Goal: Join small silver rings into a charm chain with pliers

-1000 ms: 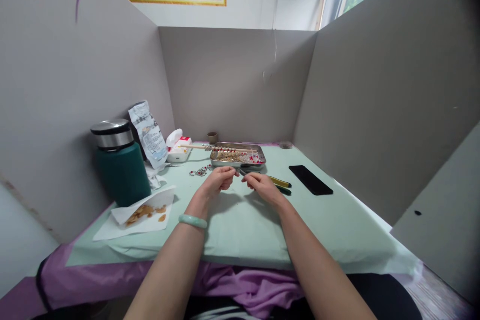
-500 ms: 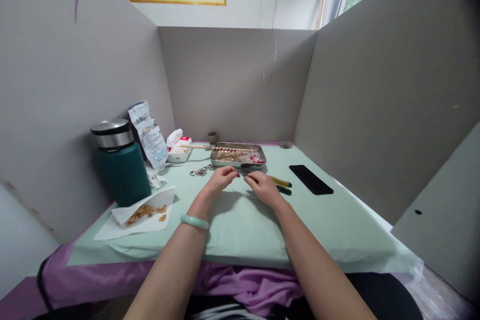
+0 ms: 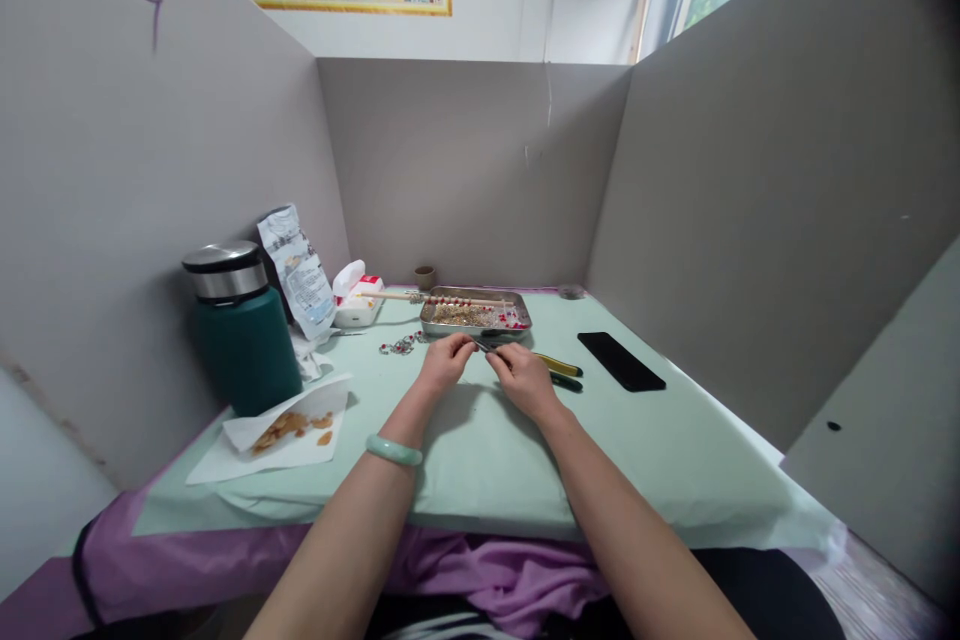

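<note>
My left hand [image 3: 448, 360] is closed in a pinch above the table, its fingertips close to the tip of a thin metal tool [image 3: 484, 346]. What the left fingers hold is too small to make out. My right hand [image 3: 525, 378] is closed around that metal tool, which points left toward the left fingertips; its exact kind is unclear. Pliers with one yellow handle [image 3: 561, 365] and one dark green handle [image 3: 566, 382] show behind the right hand, which partly hides them. A red-beaded chain [image 3: 403, 344] lies to the left of the hands.
Beyond the hands is a metal tray [image 3: 435, 328] of small gold and red pieces, a wooden stick [image 3: 390, 296] across it. A black phone [image 3: 621, 361] lies right. At left stand a green bottle [image 3: 247, 350], a tissue pack [image 3: 358, 305] and paper [image 3: 311, 450] with food pieces.
Both hands have shifted very slightly, staying close together with the metal tool between them. The view has tilted up a little. Other things on the table stay in place.
</note>
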Motion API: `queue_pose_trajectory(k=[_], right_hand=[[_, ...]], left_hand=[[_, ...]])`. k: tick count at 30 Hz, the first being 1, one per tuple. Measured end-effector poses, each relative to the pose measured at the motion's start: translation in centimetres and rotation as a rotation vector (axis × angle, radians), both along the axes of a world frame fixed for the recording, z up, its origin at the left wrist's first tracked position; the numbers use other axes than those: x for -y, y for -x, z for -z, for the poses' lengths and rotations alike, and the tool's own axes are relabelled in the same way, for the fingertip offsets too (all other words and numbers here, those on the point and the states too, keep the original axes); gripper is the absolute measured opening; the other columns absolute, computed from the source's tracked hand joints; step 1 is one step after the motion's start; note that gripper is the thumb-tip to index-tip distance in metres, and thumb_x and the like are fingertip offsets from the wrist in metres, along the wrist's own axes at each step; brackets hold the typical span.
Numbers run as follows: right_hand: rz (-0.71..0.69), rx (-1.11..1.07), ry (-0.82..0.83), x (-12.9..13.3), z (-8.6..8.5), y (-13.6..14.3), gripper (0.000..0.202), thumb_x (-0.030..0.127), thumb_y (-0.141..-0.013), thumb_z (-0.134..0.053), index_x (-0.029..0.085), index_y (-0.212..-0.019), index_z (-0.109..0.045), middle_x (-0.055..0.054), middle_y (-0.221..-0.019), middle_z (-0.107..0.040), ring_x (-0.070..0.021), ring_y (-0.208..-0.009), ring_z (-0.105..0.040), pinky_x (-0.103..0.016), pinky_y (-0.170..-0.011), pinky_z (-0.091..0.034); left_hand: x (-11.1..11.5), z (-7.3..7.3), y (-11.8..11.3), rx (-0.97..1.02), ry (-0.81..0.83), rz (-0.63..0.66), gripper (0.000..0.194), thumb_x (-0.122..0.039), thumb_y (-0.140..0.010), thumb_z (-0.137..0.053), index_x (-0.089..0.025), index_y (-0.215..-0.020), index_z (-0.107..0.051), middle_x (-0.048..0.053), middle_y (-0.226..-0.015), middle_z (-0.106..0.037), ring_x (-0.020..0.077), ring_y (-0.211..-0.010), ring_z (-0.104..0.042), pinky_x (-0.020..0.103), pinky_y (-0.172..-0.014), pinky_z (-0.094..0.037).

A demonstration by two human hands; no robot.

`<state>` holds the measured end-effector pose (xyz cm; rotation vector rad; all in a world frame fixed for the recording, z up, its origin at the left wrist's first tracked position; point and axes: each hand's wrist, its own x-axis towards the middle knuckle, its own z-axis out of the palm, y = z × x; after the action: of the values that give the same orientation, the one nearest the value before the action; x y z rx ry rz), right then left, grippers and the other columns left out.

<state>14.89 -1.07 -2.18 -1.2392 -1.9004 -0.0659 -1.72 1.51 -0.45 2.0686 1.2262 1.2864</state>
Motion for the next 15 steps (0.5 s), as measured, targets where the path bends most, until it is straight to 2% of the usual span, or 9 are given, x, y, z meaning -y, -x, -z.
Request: queue_pose_trajectory(k=[10, 15], right_hand=[[0.104, 0.050, -0.006, 0.34, 0.02, 0.49, 0.031, 0.039, -0.091, -0.041, 0.020, -0.074, -0.059, -0.003, -0.076, -0.061, -0.0152, -0.074, -0.055, -0.025, -0.064, -0.032], [0.110, 0.031, 0.076, 0.27, 0.02, 0.68, 0.032, 0.039, -0.091, -0.040, 0.020, -0.075, -0.060, -0.002, -0.076, -0.062, -0.0142, -0.072, -0.056, -0.024, -0.061, -0.031]], left_hand=[[0.54, -0.04, -0.66, -0.105, -0.060, -0.171, 0.019, -0.025, -0.082, -0.049, -0.016, -0.077, -0.065, 0.002, -0.067, -0.063, 0.0115, -0.059, -0.050, 0.022, -0.059, -0.033], [0.76, 0.01, -1.00, -0.148, -0.066, -0.223, 0.019, -0.027, -0.084, -0.048, -0.018, -0.081, -0.065, 0.002, -0.070, -0.066, 0.0125, -0.061, -0.054, 0.023, -0.060, -0.034]])
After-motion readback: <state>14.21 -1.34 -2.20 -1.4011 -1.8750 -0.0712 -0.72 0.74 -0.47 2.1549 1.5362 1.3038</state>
